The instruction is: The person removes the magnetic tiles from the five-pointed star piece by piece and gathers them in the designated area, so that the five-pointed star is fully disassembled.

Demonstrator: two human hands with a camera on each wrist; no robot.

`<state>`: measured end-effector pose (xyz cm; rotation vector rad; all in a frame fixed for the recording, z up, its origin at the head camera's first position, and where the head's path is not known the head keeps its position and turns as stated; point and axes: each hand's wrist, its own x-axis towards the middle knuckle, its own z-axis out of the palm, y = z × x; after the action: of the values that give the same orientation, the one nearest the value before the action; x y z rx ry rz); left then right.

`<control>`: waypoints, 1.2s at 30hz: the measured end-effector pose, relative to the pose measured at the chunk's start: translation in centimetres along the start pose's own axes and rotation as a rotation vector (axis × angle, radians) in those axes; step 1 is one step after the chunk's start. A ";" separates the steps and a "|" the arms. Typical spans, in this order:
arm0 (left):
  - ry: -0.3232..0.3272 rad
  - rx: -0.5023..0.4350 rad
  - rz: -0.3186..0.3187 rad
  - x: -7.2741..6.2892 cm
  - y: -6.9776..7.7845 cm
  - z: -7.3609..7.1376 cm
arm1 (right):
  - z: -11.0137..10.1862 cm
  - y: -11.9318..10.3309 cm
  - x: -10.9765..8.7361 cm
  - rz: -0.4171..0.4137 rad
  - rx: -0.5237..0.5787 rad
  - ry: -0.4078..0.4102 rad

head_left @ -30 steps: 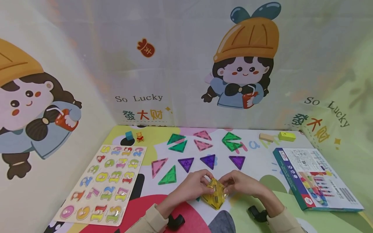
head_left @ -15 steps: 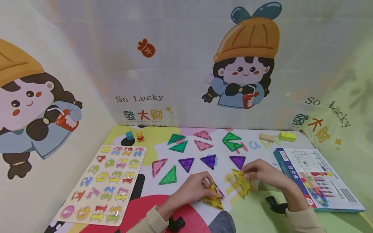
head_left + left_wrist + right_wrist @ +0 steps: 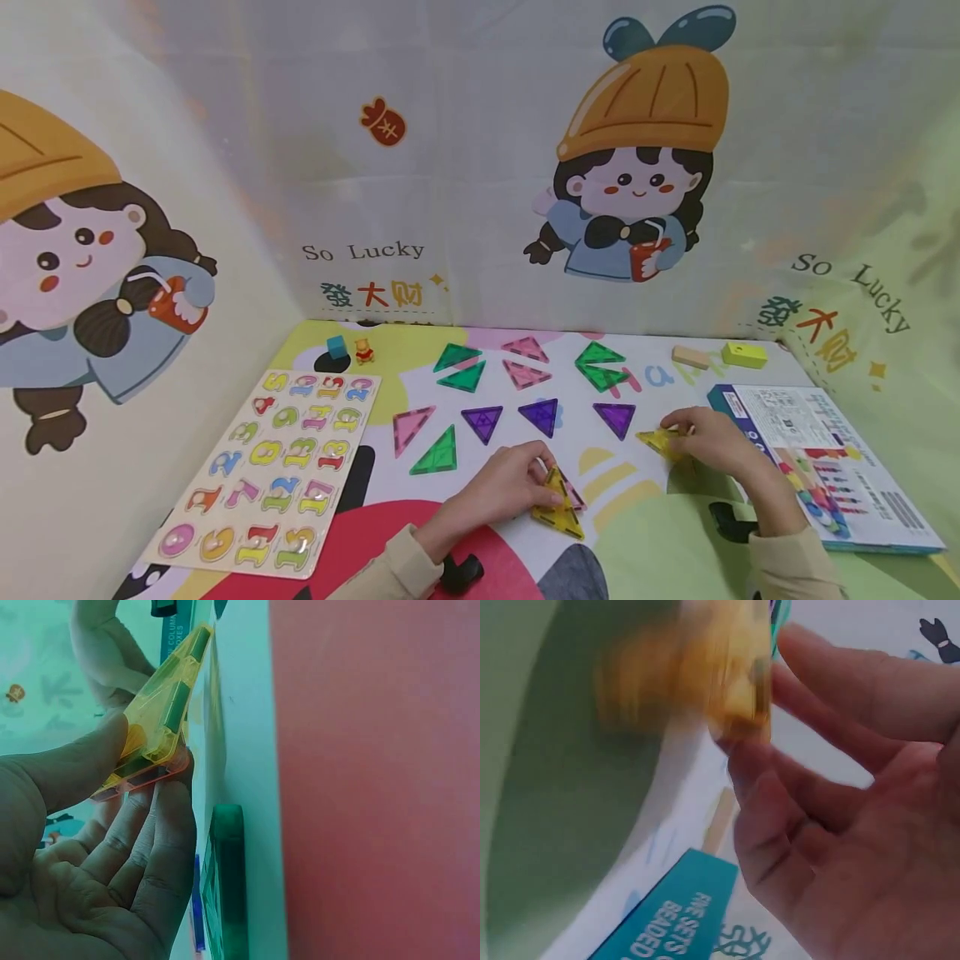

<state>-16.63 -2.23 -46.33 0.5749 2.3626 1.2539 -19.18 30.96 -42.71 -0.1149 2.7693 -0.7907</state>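
My left hand (image 3: 510, 483) pinches a yellow translucent triangle tile (image 3: 558, 512) together with a pink triangle tile (image 3: 573, 496), which shows behind it. In the left wrist view the yellow tile lies over the pink one, between thumb and fingers. Over to the right, my right hand (image 3: 712, 442) holds another yellow triangle tile (image 3: 658, 440); its far part is blurred in the right wrist view. Purple triangle tiles, one of them (image 3: 615, 419) closest to the right hand, lie in a row. Left of them are a pink triangle (image 3: 411, 427) and a green triangle (image 3: 437, 452).
Green and pink triangle pairs (image 3: 525, 373) lie farther back. A number puzzle board (image 3: 258, 479) is at the left, a flat printed box (image 3: 825, 467) at the right. Small blocks (image 3: 744, 356) and a bear figure (image 3: 363, 352) stand near the back wall.
My hands have come apart from the yellow tiles they held together. The right one has carried a yellow triangle off to the right and lowered its tilt; the left has stayed nearly in place.
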 end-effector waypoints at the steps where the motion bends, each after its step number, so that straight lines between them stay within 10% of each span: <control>1: 0.002 0.003 0.002 0.1 0.1 0.0 | 0.0 -0.2 0.0 0.007 -0.004 0.012; 8: 0.024 0.027 0.040 0.5 0.4 0.5 | 0.7 -2.6 -0.8 -0.075 -0.010 -0.005; 17: 0.082 0.046 0.082 0.7 0.4 0.9 | 4.9 -7.0 -1.0 -0.375 0.244 -0.440; 26: 0.102 0.022 0.100 0.8 0.4 1.2 | 6.7 -7.2 -0.5 -0.412 0.301 -0.427; 36: 0.011 -0.013 0.087 0.6 0.4 0.7 | 1.9 -4.2 -1.5 -0.350 0.257 -0.350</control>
<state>-16.67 -1.25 -46.46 0.6750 2.3591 1.3120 -17.22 26.66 -41.75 -0.6362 2.3238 -1.0854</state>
